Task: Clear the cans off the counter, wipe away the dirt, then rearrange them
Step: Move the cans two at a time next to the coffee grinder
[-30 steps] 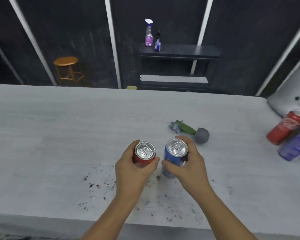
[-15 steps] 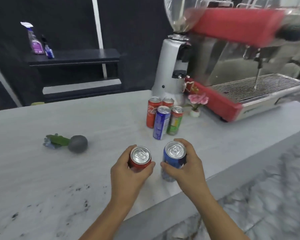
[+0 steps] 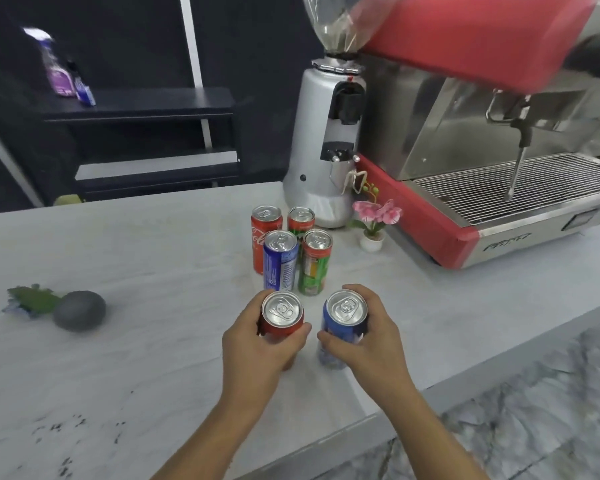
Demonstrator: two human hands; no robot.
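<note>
Red can (image 3: 280,315): gripped in left hand (image 3: 257,351), over the counter (image 3: 146,258)
Blue can (image 3: 343,318): right hand (image 3: 364,348) wrapped round it
Four cans (image 3: 291,251): clustered at 12 o'clock, just beyond
Dirt (image 3: 59,431): 8 o'clock
Counter edge: 4 o'clock

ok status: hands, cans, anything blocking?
Left hand grips red can; right hand grips blue can. Four cans grouped upright ahead, near grinder. Dirt specks on counter, lower left. Nothing blocking.
</note>
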